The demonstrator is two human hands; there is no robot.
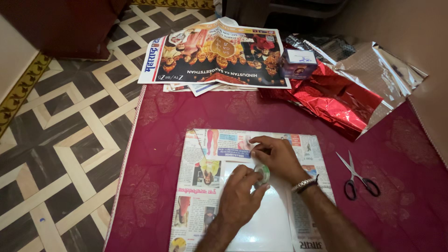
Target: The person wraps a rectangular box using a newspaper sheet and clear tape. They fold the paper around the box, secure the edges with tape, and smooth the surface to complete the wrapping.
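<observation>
Left hand [242,191] grip pinched on tape roll [262,173]; right hand [275,154] pressing newspaper wrap [205,186] fold, mat [154,154] centre. Risk: tape tangles or sticks crooked, thin paper tears. Scissors [358,177] well apart, right edge.

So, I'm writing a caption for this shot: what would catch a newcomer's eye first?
Probably the two hands at bottom centre: the left hand holds a small tape roll while the right hand presses on a flat thing wrapped in newspaper. Next comes the shiny red and silver foil crumpled at the upper right, with a small purple box beside it. Black-handled scissors lie on the maroon cloth to the right.
</observation>
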